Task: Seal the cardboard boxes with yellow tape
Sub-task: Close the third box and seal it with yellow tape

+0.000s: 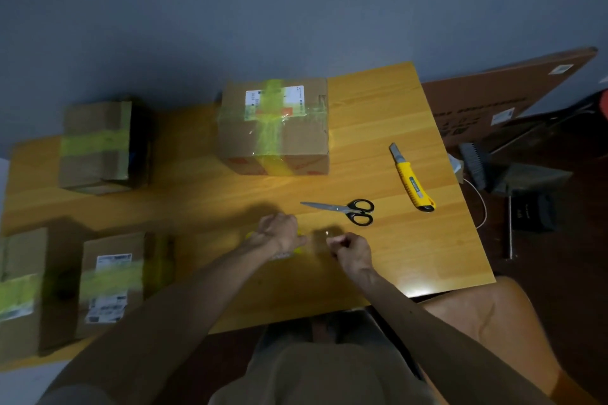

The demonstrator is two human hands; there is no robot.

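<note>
Four boxes [274,128] sit taped; left hand [278,233] grips tape roll [299,250], right hand [350,251] pinches strip [319,240].

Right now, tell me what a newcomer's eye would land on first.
The cardboard box at the far middle of the table stands out, crossed with bright yellow tape. Near the front edge, the left hand grips the tape roll while the right hand seems to pinch its free end. Scissors and a yellow utility knife lie to the right.
</note>
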